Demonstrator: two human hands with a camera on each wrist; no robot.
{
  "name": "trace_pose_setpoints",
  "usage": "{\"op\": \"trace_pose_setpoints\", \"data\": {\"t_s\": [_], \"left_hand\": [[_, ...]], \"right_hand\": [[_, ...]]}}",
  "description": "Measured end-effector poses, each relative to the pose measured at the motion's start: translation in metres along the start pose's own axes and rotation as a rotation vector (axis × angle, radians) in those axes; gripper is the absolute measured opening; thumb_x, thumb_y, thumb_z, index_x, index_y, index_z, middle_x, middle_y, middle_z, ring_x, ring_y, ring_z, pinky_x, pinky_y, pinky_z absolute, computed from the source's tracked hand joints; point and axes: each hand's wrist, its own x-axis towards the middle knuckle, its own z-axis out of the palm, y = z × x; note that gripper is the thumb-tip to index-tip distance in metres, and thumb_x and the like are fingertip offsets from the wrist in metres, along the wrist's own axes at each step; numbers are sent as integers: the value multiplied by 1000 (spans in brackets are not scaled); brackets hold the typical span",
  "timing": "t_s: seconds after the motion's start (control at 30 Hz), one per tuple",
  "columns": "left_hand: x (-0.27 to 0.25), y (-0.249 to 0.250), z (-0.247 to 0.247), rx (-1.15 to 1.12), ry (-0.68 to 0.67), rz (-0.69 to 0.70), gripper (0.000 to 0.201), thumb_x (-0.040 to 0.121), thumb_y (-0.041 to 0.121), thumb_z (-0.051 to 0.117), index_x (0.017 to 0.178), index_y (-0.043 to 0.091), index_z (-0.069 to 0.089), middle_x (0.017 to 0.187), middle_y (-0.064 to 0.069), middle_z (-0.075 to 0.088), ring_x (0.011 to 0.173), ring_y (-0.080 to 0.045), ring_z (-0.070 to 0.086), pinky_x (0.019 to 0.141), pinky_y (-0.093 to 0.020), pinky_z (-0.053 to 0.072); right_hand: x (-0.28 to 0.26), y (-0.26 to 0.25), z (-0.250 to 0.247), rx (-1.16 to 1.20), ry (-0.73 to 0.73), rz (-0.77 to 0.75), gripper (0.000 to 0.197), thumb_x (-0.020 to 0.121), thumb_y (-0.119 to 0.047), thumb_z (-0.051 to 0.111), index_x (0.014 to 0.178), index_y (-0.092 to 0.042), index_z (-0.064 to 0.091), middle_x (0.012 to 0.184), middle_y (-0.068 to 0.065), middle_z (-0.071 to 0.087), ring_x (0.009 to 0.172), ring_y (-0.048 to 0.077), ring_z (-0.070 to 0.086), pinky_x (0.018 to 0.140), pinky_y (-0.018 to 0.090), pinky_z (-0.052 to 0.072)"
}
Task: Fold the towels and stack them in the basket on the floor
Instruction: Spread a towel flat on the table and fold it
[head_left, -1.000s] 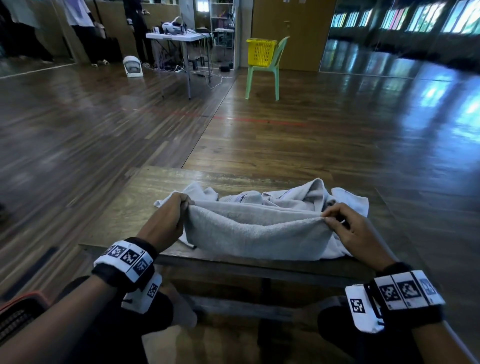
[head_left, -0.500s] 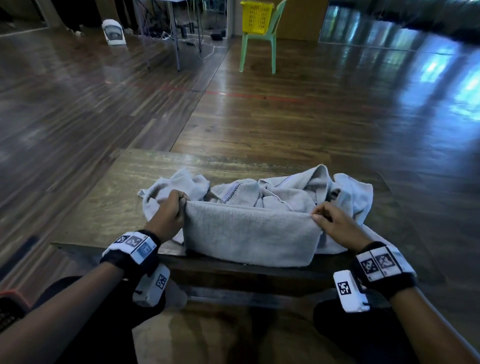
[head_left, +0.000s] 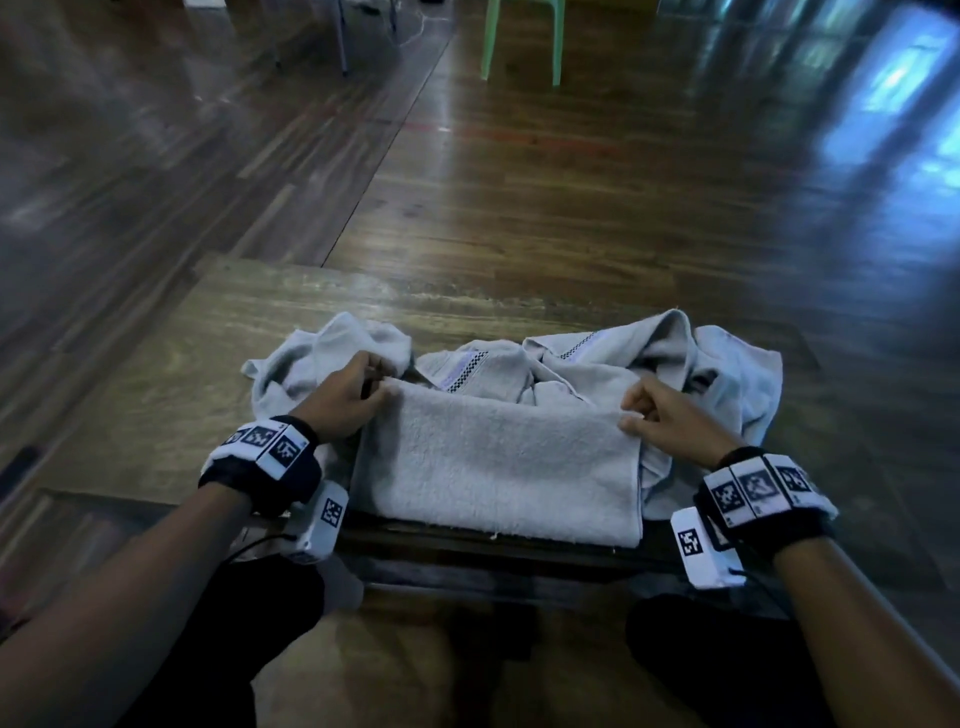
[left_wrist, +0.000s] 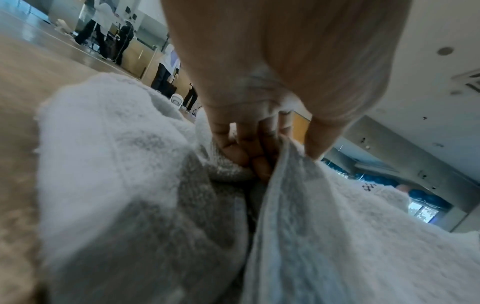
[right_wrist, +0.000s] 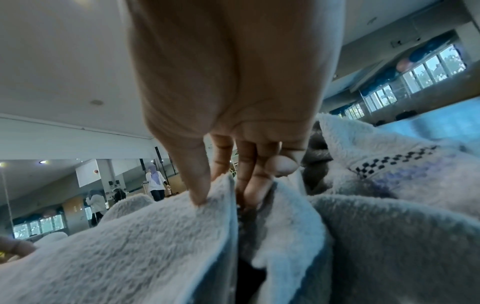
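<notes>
Towel (head_left: 493, 467), pale grey terry, lies folded, far corners pinched in left hand (head_left: 343, 400) and right hand (head_left: 670, 421) grip.

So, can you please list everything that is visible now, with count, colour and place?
folded towel: one, pale grey, at the table's near edge, pinched at both far corners
loose towels: crumpled pile, count unclear, pale grey, one with a checked band, behind the folded towel
table: one, worn brown wood, low, in front of the person
chair: one, green, only legs visible, far on the floor
floor: dark glossy wood
people: several, far in the background, blurred
wrist cameras: two, white with black markers, under the wrists
left hand: pinches the towel's far left corner
right hand: pinches the far right corner
</notes>
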Motion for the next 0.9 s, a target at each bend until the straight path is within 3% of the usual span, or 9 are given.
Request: {"op": "trace_pose_setpoints", "data": {"t_s": [0.07,0.2,0.33,0.47,0.57,0.63,0.73,0.83,0.9], "left_hand": [[2,-6,-4,85,-5,53,35,91,32,57,118,10,51,107,-1,60,96,-16,57,80,-28,44],[2,-9,-6,235,-25,43,42,86,45,58,100,6,59,87,-9,66,80,-26,60,74,-41,49],[1,-1,-7,170,-10,32,29,86,33,63,92,6,56,80,-8,62,73,-24,57,66,-32,43],[0,2,-11,95,-18,33,29,84,32,66,87,5,54,74,-7,58,67,-21,52,60,-26,39],[1,-3,-16,26,-34,47,44,78,48,67,84,6,55,78,-16,63,72,-31,59,64,-39,48],[0,-2,-22,-14,-49,58,57,68,63,59,81,8,56,77,-17,64,70,-29,59,64,-42,49],[0,1,-28,-81,-48,72,51,72,57,66,78,7,56,76,-17,63,68,-21,56,63,-34,45],[-2,4,-33,-114,-29,95,27,80,37,67,73,14,56,64,6,57,59,-2,49,55,-14,38],[-4,4,-33,-99,5,144,22,81,34,67,75,15,57,63,11,55,56,-1,48,52,-9,36]], "right_hand": [[-4,-1,-2,-39,-7,-10,15,83,-16,66,86,-21,52,89,5,61,83,21,58,78,38,48],[-6,-2,-1,-54,4,-29,16,79,-10,70,80,-16,55,82,7,62,78,21,59,71,33,48],[-5,-3,1,-62,1,-52,21,79,-5,69,73,-15,52,76,0,59,72,16,55,61,19,41],[-3,-3,2,-63,-12,-60,22,81,-5,67,73,-17,50,76,1,59,69,16,53,59,19,39],[-2,-4,-1,-64,-15,-57,23,82,-9,68,71,-20,50,73,-2,59,67,13,53,59,21,39],[-2,-3,-4,-52,-23,-51,22,83,-10,67,72,-19,50,71,-4,58,64,11,53,60,22,39],[-2,-4,-8,-34,-32,-43,19,83,-11,66,73,-17,51,70,-1,59,64,14,54,62,28,43],[-2,-7,-11,-17,-32,-65,20,83,-8,65,73,-16,49,71,1,59,64,13,52,64,29,42],[-2,-9,-10,-33,-33,-80,23,83,-8,64,72,-17,47,71,-1,58,65,14,52,63,27,41]]}}
